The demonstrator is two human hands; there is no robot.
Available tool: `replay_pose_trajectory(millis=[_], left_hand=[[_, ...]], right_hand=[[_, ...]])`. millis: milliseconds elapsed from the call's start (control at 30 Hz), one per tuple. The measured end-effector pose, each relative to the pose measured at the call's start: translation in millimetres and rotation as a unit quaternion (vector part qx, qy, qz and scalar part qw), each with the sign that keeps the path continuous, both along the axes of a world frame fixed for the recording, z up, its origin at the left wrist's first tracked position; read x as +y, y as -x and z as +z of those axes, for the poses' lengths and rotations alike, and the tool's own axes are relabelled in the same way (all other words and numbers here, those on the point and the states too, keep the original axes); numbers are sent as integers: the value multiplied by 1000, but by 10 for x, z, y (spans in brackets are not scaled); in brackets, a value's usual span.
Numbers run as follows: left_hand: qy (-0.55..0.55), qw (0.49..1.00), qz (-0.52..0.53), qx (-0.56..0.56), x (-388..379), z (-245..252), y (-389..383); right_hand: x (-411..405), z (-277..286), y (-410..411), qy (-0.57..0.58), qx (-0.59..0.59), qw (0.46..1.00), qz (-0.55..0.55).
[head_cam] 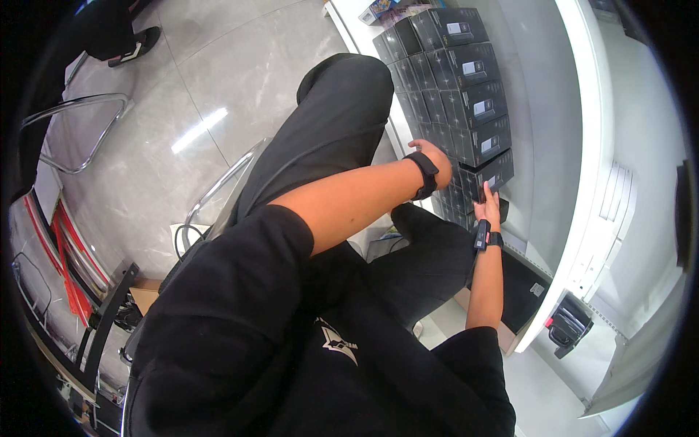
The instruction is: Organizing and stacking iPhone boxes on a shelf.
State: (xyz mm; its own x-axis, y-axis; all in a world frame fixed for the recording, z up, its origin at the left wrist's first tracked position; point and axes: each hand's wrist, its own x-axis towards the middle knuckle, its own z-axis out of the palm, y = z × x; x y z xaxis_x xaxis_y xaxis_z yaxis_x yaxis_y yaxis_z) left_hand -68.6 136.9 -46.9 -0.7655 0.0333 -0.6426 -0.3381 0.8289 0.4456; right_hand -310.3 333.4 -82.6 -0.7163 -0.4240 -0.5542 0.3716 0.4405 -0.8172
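Note:
A black box [501, 168] with a printed picture sits askew at the near end of a stack of similar black boxes [461, 71]. My right hand [487, 207] grips its near end, with thumb and fingers against the cardboard. My left hand [435, 158] is bent at the wrist beside the stack's front face. One digit sticks out toward the shelf edge, and the other fingers are hidden behind the hand. A black band [423, 175] wraps my left wrist. On my right wrist is a strap with a small dark device [481, 235].
The boxes stand on a white shelf [401, 131] beside my knees, with a curved white panel edge [587, 136] to the right. A black device [569, 326] is at lower right. Metal-framed chairs [90, 101] and another person's shoe [139, 46] are on the left.

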Motion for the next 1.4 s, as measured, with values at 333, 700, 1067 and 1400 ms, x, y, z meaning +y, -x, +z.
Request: replay_pose_trajectory(millis=[333,700,1067,1400], left_hand=[[-3,1000,11,-13,-13,-50,131],[-19,999,28,-13,-40,-31,105],[-6,1000,7,-10,-18,-69,112],[15,995,47,87,41,-82,11]], right_hand=[[-138,20,-52,37,9,999,-2],[-112,60,-72,-14,39,999,26],[-58,19,-58,-40,65,996,49],[-28,20,101,-89,67,989,94]])
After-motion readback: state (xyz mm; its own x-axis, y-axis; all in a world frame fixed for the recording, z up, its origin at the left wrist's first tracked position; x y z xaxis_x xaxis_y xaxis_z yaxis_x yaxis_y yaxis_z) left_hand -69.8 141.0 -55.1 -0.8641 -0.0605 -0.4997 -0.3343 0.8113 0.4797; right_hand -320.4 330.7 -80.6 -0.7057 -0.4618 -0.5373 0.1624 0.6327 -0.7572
